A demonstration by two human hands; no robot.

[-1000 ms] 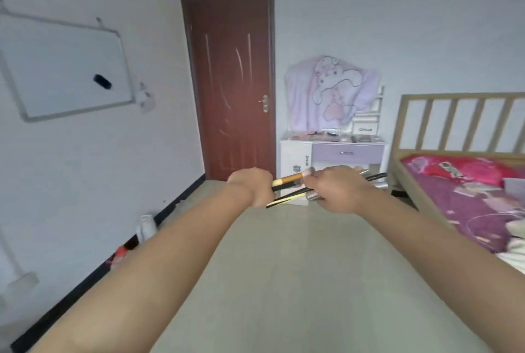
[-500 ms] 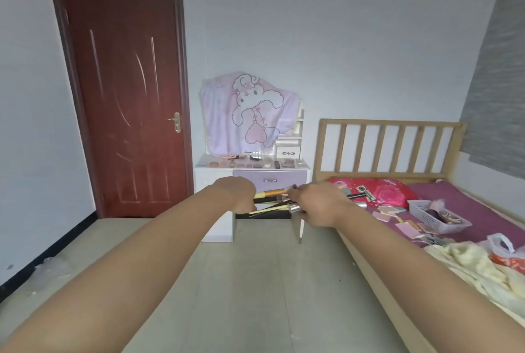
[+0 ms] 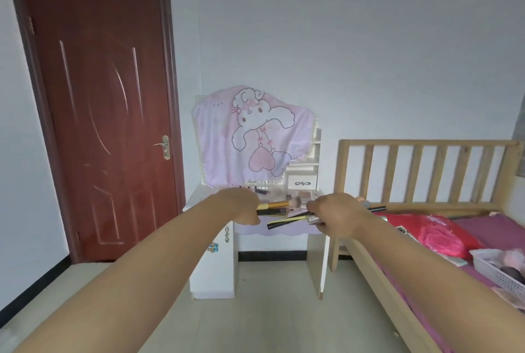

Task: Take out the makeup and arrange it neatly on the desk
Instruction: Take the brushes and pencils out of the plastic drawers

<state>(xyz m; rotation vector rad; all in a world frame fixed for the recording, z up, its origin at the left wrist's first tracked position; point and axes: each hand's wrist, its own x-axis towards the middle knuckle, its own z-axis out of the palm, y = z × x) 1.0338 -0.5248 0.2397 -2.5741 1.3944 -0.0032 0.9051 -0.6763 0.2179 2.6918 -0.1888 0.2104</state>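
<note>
Bedroom desk [image 3: 199,199]; brushes [image 3: 279,204], no legible writing

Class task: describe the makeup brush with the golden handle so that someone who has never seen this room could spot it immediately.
Find the white dressing table between the brown door and the bed. In front of it the left hand grips a gold-handled brush. Unlike the dark sticks in the right hand, it ends in a fluffy pinkish head.

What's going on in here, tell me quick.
A person is carrying makeup brushes toward the white dressing table. The left hand grips brushes, among them a gold-handled brush; the right hand grips several more dark-handled brushes. Both hands are held out in the air, short of the table, and some makeup already lies on its top.
</note>
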